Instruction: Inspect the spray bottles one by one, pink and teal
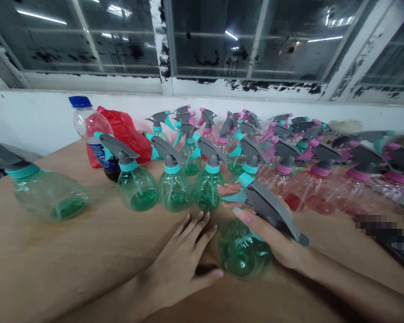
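From my remote seat I see the right hand (pixel 276 237) curled round a green spray bottle (pixel 241 256) near centre, the left hand (pixel 185 253) spread empty on the table (pixel 97 260), and judge the bottle row (pixel 174 196) beyond set, this one left outside.

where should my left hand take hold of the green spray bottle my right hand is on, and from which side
Probably at the round body of the green spray bottle, cupped from the left. The right hand is at the grey spray head and turquoise trigger, while the body's bulging left side faces the left hand, resting beside it.
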`<move>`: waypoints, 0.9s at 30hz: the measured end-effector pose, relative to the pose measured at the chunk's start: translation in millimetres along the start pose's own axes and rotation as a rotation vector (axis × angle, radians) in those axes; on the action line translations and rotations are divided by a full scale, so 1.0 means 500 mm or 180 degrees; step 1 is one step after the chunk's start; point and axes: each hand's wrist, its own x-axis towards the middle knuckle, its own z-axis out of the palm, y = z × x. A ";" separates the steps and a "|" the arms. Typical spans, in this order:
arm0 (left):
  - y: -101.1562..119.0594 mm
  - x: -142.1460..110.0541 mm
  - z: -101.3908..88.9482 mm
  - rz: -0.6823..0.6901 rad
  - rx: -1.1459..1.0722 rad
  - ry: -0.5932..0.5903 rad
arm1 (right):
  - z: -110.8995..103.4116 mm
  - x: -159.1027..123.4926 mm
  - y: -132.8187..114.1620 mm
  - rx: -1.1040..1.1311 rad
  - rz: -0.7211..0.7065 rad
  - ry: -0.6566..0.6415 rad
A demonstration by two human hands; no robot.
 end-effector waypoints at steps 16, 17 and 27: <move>0.023 -0.008 -0.046 -0.0153 -0.1049 0.0616 | 0.017 0.009 -0.004 0.0079 -0.0239 -0.0128; 0.024 -0.011 -0.060 -0.0156 -0.1104 0.0729 | 0.028 0.013 -0.006 0.0055 -0.0257 -0.0119; -0.015 -0.141 -0.118 -0.0861 -0.0292 0.1403 | 0.242 0.071 -0.037 0.0253 -0.0567 -0.0125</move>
